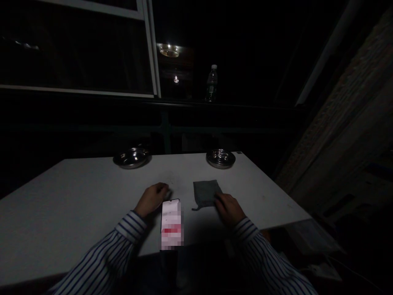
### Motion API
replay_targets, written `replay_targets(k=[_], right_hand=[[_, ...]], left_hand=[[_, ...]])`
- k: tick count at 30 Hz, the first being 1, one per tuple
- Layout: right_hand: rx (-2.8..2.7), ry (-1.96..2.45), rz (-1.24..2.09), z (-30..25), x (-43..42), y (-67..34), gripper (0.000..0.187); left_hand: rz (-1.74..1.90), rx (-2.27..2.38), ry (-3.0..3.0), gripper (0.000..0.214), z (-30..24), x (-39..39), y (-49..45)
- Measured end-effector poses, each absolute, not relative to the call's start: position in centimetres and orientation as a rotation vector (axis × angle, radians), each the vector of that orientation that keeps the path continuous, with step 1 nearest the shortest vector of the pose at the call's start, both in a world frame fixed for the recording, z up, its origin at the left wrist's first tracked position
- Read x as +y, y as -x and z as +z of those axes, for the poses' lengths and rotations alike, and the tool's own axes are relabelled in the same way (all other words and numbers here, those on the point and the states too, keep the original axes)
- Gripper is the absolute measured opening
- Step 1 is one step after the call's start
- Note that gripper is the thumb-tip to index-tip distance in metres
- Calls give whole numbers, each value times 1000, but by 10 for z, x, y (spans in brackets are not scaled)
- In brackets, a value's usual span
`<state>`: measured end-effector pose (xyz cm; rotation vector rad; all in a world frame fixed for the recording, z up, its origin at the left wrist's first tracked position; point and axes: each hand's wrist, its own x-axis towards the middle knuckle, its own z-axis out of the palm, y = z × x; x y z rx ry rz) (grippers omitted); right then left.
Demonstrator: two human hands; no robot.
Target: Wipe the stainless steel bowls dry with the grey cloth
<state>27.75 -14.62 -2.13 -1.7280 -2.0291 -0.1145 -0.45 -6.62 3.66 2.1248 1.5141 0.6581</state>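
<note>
My left hand (152, 198) rests on the white table (76, 196) with its fingers curled inward; whether anything is in them is hidden. Just right of it lies a lit phone (171, 223) with a white and red screen, near the table's front edge. My right hand (229, 208) lies on the table with its fingers touching the lower right corner of a small grey cloth pouch (206, 192), which lies flat with a drawstring at its lower left. Both arms wear blue and white striped sleeves.
Two shiny metal bowls stand at the table's far edge, one at the left (132, 157) and one at the right (220, 158). A plastic water bottle (211, 83) stands on a dark ledge behind. The room is very dark; a window frame (150, 49) runs above.
</note>
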Motion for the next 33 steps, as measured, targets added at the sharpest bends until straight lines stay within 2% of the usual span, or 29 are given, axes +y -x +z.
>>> replay_targets(k=[9, 19, 27, 29, 31, 33], right_hand=[[-2105, 1367, -84, -57, -156, -190, 33], [-2022, 1520, 58, -69, -161, -153, 38], [-2109, 1623, 350, -92, -142, -194, 37], [-2112, 1658, 342, -94, -137, -205, 44], [-2072, 1769, 218, -99, -137, -212, 64], [-2004, 1879, 43, -107, -138, -218, 67]], left_hand=[[826, 1585, -1827, 52, 9, -120, 31], [837, 1414, -1611, 46, 12, -132, 13], [891, 1584, -1416, 34, 20, -127, 29], [924, 1633, -1349, 32, 19, -124, 39], [943, 1647, -1311, 33, 20, -121, 49], [942, 1654, -1298, 35, 24, -117, 58]])
